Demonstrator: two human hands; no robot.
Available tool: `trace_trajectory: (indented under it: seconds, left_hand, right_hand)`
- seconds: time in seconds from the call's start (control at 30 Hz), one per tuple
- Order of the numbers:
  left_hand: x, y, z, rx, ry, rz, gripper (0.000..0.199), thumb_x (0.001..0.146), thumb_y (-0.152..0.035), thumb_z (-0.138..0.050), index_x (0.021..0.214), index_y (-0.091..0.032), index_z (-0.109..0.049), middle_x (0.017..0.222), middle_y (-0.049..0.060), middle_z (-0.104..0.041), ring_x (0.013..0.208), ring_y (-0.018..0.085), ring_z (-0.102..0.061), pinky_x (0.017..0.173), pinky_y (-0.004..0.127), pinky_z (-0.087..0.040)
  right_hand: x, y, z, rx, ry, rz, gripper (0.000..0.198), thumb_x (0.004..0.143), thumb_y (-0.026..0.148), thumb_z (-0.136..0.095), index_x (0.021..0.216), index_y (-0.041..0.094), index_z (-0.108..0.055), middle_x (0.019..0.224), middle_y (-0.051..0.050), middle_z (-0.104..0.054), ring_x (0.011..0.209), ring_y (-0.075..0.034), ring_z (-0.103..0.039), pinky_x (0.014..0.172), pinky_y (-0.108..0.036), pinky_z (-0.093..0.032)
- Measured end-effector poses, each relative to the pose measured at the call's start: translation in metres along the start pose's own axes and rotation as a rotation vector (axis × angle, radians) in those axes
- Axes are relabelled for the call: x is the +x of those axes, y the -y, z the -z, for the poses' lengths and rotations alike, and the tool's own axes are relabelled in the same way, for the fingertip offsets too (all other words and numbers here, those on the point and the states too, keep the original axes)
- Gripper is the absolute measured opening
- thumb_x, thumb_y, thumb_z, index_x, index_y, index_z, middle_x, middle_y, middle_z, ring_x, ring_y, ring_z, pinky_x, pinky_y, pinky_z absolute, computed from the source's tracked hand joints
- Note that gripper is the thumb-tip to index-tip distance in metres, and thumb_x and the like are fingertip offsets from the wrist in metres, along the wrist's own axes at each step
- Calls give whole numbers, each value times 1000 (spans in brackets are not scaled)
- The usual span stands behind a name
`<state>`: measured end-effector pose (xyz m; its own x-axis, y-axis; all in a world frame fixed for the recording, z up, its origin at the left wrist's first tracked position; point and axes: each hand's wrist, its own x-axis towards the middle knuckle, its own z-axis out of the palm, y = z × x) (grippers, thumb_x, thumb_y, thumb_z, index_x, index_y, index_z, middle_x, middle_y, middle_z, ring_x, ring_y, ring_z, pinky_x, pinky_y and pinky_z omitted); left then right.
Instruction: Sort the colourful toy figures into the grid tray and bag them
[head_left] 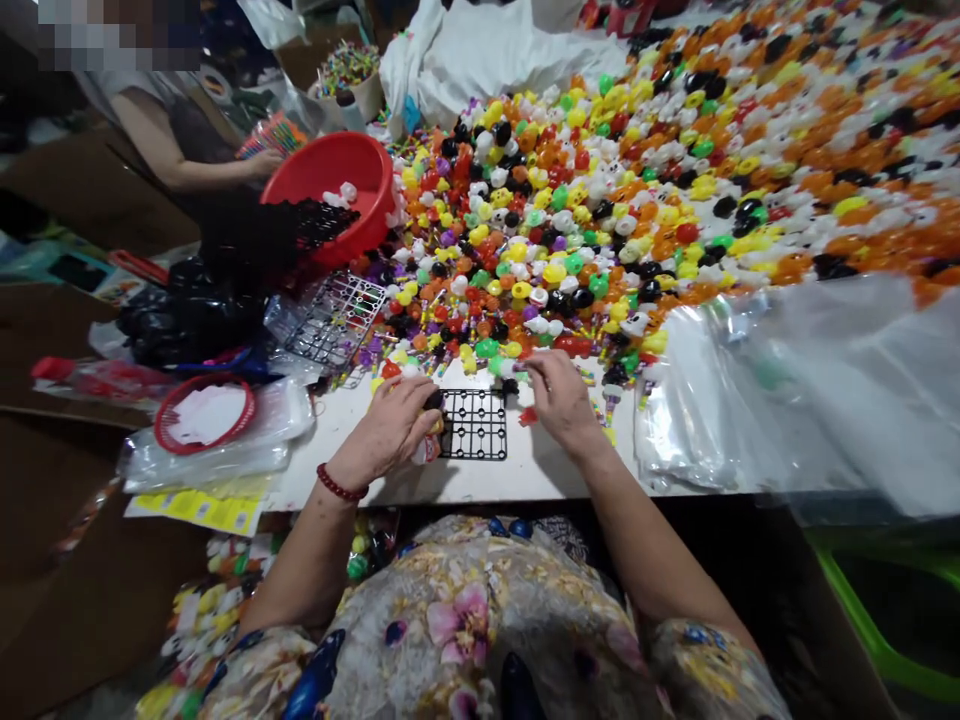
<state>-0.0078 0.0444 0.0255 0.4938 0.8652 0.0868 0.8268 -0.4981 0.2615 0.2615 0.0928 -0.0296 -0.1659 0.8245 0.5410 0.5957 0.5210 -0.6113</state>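
Observation:
A black plastic grid (491, 440) lies flat on the white table between my hands. My left hand (391, 425), a red bead bracelet at its wrist, rests at the grid's left edge. Its curled fingers hold a few small plastic toys (429, 448) in white, yellow and black, partly hidden by the thumb. To the right of the grid, my right hand (559, 398) has its thumb and fingers pinched on a small plastic toy (517, 367), whose exact shape is too small to make out. A little red piece (528, 415) lies on the table below that hand.
A wide heap of colourful small toys (555, 270) covers the table beyond. Clear plastic bags (690, 400) lie at right. On the left are stacked grids (330, 320), a red basket (172, 440) and a red tub (379, 160), with a co-worker's hand (266, 162) beside it.

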Motion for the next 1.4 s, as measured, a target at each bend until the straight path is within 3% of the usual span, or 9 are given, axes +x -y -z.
trace_trajectory:
  seconds: [0.27,0.4,0.53,0.7,0.8,0.93,1.1,1.27,1.4]
  left_hand:
    - [-2,2,1,-95,45,-4,45,102,-41,-23,126,-18,-53,127,11,-63,125,22,-54,113,47,-34]
    - [-5,1,0,-103,31,-9,43,101,-38,-25,127,-19,-54,127,12,-62,124,22,-53,114,48,-33]
    - [-5,0,-3,-84,-66,2,42,100,-40,-31,127,-17,-55,138,16,-51,129,26,-48,109,46,-40]
    - [-3,4,-10,-10,-147,-58,39,100,-37,-34,126,-17,-55,139,16,-52,132,27,-46,108,48,-39]
    - [-3,7,-13,26,-173,-76,35,100,-34,-34,121,-18,-57,131,14,-60,132,27,-47,109,48,-39]
    - [-3,8,-15,30,-181,-70,33,99,-31,-34,117,-18,-59,129,13,-61,133,27,-46,109,48,-38]
    - [-1,6,-15,11,-188,-47,33,98,-33,-37,120,-19,-58,128,13,-61,133,28,-45,109,50,-38]
    - [0,4,-13,8,-153,-19,36,98,-35,-38,124,-20,-58,128,13,-60,134,29,-44,110,53,-36]
    - [0,3,-11,10,-121,-5,38,99,-36,-37,127,-20,-57,130,13,-58,135,29,-42,111,53,-36]
  right_hand:
    - [43,46,-53,183,300,-67,10,90,13,-54,97,18,-61,94,-6,-67,88,-18,-61,82,-30,-47]
    - [49,65,-57,136,531,-66,11,92,12,-54,100,16,-60,95,-8,-68,88,-19,-61,80,-29,-44]
    - [44,79,-59,128,611,-102,14,99,18,-46,104,17,-59,93,-7,-68,86,-18,-62,76,-28,-43]
    - [28,77,-67,233,567,-200,23,102,22,-39,119,19,-55,96,-6,-69,89,-19,-64,79,-29,-46]
    - [14,53,-50,187,443,-178,25,99,19,-42,120,19,-57,110,-9,-66,101,-20,-61,89,-32,-47]
    - [-6,-1,-6,-274,252,-283,28,90,6,-43,108,15,-63,111,-15,-59,104,-25,-54,90,-37,-46]
    - [-23,-45,26,-650,275,-344,26,85,3,-43,91,15,-64,97,-14,-55,93,-27,-50,82,-38,-43]
    - [-22,-38,21,-491,257,-309,17,88,9,-45,85,17,-59,87,-13,-60,83,-25,-53,76,-36,-43]
    - [-12,-8,-6,-49,272,-450,9,85,23,-60,93,20,-60,81,-4,-65,70,-19,-56,67,-31,-46]
